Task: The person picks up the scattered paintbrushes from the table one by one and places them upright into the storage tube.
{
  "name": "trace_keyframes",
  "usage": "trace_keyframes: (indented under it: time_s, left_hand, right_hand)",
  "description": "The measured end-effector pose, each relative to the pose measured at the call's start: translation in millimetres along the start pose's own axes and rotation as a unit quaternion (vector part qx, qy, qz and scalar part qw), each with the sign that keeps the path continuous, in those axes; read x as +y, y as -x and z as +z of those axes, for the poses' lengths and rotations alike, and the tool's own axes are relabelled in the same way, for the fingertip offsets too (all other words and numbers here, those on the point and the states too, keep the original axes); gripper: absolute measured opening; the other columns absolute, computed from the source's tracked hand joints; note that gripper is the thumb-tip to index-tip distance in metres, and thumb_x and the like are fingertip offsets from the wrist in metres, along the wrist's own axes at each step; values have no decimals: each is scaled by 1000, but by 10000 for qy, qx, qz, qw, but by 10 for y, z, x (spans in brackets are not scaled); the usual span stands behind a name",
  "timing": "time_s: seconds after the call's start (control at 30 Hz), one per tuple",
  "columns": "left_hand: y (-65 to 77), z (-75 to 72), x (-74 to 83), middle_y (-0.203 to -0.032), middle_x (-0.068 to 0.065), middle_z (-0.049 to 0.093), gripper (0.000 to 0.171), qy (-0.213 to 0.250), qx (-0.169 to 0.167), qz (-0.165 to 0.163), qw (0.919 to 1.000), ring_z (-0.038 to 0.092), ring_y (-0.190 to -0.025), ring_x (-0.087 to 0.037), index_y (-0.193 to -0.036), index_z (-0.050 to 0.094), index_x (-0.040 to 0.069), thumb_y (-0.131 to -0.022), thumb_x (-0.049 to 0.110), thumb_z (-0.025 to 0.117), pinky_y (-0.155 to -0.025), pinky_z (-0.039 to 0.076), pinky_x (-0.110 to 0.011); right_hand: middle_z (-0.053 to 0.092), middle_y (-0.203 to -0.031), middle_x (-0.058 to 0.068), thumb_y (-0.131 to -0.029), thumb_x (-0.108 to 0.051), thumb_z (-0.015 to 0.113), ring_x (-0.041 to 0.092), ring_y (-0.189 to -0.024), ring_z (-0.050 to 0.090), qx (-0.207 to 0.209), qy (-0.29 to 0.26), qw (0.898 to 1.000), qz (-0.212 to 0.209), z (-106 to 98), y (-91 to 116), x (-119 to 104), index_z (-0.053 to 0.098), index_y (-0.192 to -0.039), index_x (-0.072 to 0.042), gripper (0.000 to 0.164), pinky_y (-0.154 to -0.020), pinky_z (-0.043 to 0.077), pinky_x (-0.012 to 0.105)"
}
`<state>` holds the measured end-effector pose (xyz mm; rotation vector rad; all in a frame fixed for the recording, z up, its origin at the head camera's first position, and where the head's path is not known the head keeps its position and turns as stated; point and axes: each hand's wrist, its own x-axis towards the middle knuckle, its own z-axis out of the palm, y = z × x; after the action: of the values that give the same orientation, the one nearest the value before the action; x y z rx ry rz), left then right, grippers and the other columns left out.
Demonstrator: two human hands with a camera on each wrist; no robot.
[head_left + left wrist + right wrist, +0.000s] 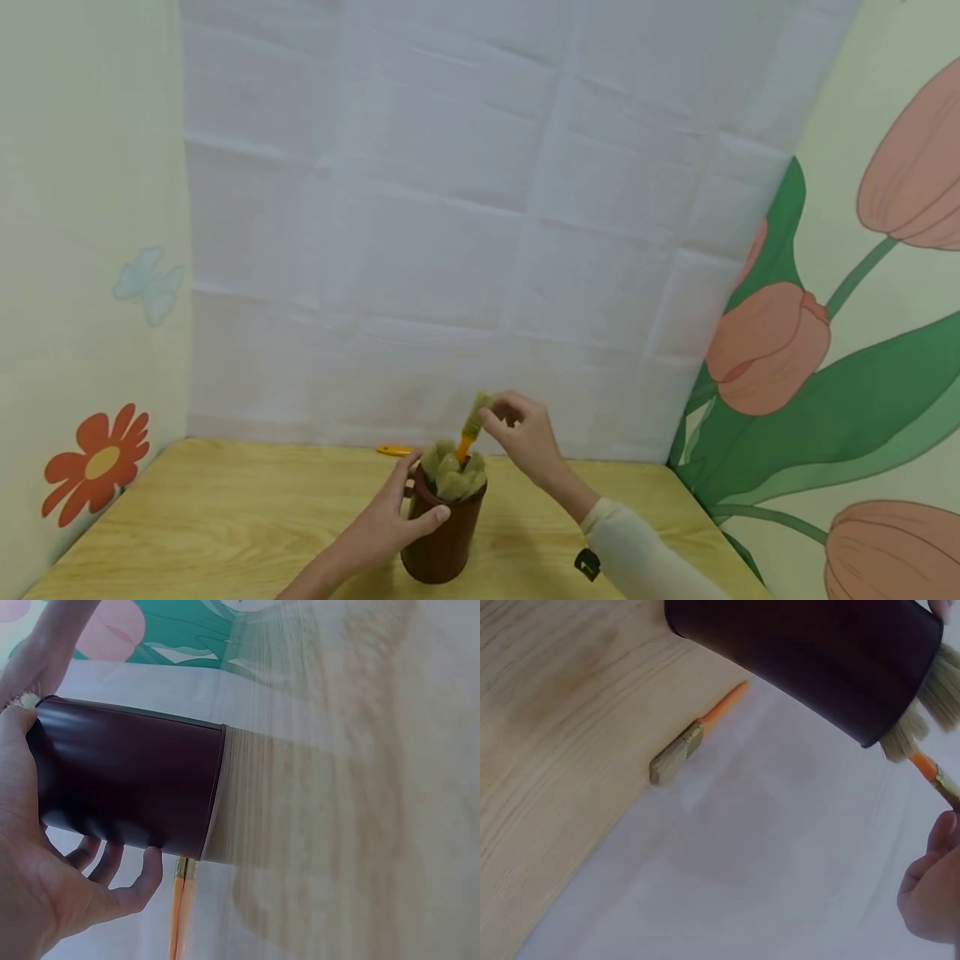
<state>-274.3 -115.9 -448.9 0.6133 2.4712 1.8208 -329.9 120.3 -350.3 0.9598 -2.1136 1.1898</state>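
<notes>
A dark brown cylindrical container (447,546) stands on the table with several paintbrushes (453,482) inside, bristles upward. My left hand (384,518) grips its left side near the top, thumb across the front; in the left wrist view the fingers curl along the container's wall (127,776). My right hand (531,440), above and right of the rim, pinches one more paintbrush (472,432) near its bristle end. That brush's orange handle (924,765) points down into the container, and its lower end is hidden among the other bristles.
Another paintbrush with an orange handle (393,451) lies on the wooden table (225,517) behind the container, near the back edge; its bristles (667,763) show in the right wrist view. A white cloth (450,250) hangs behind the table. Flower-patterned panels (780,350) flank both sides.
</notes>
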Motion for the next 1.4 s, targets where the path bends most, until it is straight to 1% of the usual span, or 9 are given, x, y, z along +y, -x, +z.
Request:
trace_keyframes:
  time_s: [0.13,0.27,0.43,0.63,0.77,1.0,1.1,1.27,1.4]
  left_hand:
    - [6,11,11,-153,-18,32,90,53,-26,43,10000,45,-127,-38,-163,14,18,-97,44,70,-91,42,-70]
    - [5,21,19,-154,-19,31,91,167,-116,9,9998,44,-128,-40,-163,12,17,-98,44,69,-90,43,-69]
    - [-6,21,31,-154,-18,30,91,193,-145,-73,9997,42,-130,-41,-163,11,18,-98,46,69,-92,42,-70]
    - [-13,21,47,-154,-18,31,92,144,-68,-46,9999,42,-130,-40,-163,12,19,-97,47,70,-92,42,-70]
    - [-13,19,40,-154,-17,31,92,89,-46,-40,9999,43,-130,-40,-163,13,21,-96,47,71,-91,43,-68]
    - [-12,17,17,-153,-17,32,92,68,-57,-46,10000,43,-129,-40,-163,13,20,-96,47,70,-91,43,-68]
    - [-5,18,14,-152,-18,32,91,100,-70,-22,9999,43,-128,-40,-163,13,20,-97,46,70,-90,43,-68]
    - [4,21,21,-151,-18,33,90,192,-106,11,9998,44,-127,-40,-163,13,20,-97,45,70,-89,44,-68]
    - [17,8,31,-151,-17,32,90,175,-108,-27,9998,43,-128,-39,-163,13,20,-98,45,69,-89,44,-67]
  right_hand:
    - [66,-80,-9,-100,-26,71,18,-63,57,-464,227,9987,-54,75,56,31,75,-94,-20,9,-57,44,30]
    - [68,-79,-11,-100,-28,71,13,-65,61,-735,259,9969,56,124,99,53,76,-95,-20,10,-58,47,30]
    - [68,-80,-11,-99,-26,72,11,-69,62,-844,262,9958,223,148,113,63,75,-95,-20,8,-65,51,33]
    - [67,-81,-12,-100,-27,71,10,-74,61,-885,325,9953,229,149,119,64,73,-93,-23,8,-62,49,35]
    - [65,-83,-15,-100,-29,70,9,-78,60,-879,461,9947,260,149,147,70,72,-94,-24,9,-68,47,35]
    - [64,-81,-15,-99,-26,71,9,-78,59,-895,366,9949,297,152,194,91,74,-94,-21,7,-72,47,37]
    - [65,-81,-15,-99,-27,70,10,-77,60,-1018,402,9935,297,162,202,110,73,-92,-21,9,-71,47,34]
    - [67,-83,-14,-99,-27,71,17,-74,63,-1363,252,9890,522,163,211,128,73,-92,-24,8,-63,49,31]
    - [68,-88,-13,-99,-30,71,16,-80,63,-1619,100,9837,776,156,202,138,75,-95,-25,8,-67,49,32]
